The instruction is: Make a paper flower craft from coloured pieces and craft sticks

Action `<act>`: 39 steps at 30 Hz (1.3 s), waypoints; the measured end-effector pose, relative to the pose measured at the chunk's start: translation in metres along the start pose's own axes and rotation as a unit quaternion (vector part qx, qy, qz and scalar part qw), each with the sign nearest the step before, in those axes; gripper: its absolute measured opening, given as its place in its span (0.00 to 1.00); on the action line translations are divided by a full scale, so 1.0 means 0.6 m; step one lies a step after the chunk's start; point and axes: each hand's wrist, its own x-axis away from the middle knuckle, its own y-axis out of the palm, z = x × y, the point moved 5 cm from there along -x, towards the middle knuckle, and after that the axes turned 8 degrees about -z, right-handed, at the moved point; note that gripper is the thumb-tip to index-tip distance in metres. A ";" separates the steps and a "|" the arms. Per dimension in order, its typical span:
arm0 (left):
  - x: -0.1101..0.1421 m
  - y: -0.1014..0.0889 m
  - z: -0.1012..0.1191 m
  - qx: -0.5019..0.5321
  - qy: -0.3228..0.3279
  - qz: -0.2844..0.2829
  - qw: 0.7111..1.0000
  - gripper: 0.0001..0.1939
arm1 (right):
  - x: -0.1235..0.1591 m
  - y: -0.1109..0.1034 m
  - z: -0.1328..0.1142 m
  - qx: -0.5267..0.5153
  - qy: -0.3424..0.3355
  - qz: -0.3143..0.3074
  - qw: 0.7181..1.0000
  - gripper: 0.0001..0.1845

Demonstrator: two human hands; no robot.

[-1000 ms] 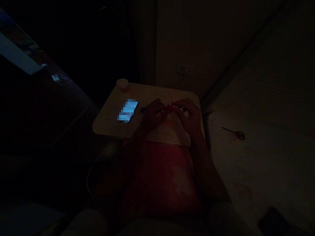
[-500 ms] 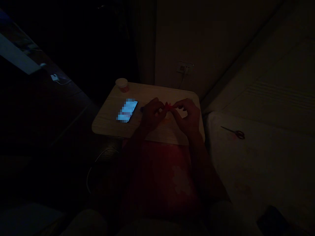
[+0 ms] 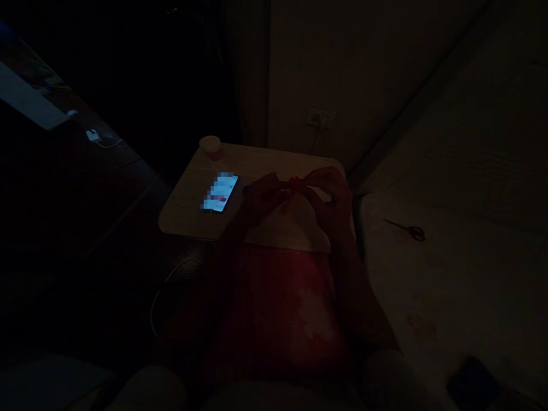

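Observation:
Between my two hands, above the small wooden table (image 3: 188, 200), is a small red piece with a jagged, pointed outline (image 3: 294, 182); the dark hides its kind. My left hand (image 3: 264, 197) pinches its left side with thumb and fingers. From the right, the fingertips of my right hand (image 3: 331, 197) close on its other side. A faint orange patch (image 3: 291, 210) shows on the tabletop below. Just left of my left hand a small dark-blue thing (image 3: 245, 189) is partly hidden. Farther left lies a phone (image 3: 220, 193) with its screen lit.
A paper cup (image 3: 210, 148) stands at the table's far left corner. Scissors (image 3: 406, 229) lie on the pale bedding (image 3: 462, 274) at right, with a dark object (image 3: 473, 382) nearer me. A cord hangs from the wall socket (image 3: 320, 116). A white cable (image 3: 154, 297) loops at lower left.
Both hands keep hold of the red piece and shift their fingers around it. Its points stood up more clearly half a second ago. The left fingers now lie flatter.

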 end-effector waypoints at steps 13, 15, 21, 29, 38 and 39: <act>-0.002 -0.012 0.029 0.001 -0.004 -0.027 1.000 0.20 | 0.004 0.001 -0.011 -0.014 -0.032 -0.040 0.999 0.05; -0.002 -0.015 0.030 -0.013 -0.006 -0.027 1.000 0.19 | 0.004 0.001 -0.012 -0.012 -0.031 -0.047 0.998 0.04; 0.001 -0.025 0.036 -0.040 0.002 -0.013 0.999 0.17 | 0.004 -0.001 -0.018 -0.019 -0.037 -0.049 0.998 0.03; 0.003 -0.034 0.043 -0.053 -0.020 -0.008 0.998 0.14 | 0.001 -0.005 -0.022 -0.014 -0.047 -0.039 0.998 0.06; 0.003 -0.034 0.041 -0.024 -0.030 -0.001 0.999 0.13 | 0.004 -0.005 -0.025 0.024 -0.077 -0.043 0.996 0.06; 0.003 -0.033 0.041 -0.024 -0.030 -0.001 0.999 0.14 | 0.004 -0.004 -0.025 0.034 -0.081 -0.045 0.995 0.06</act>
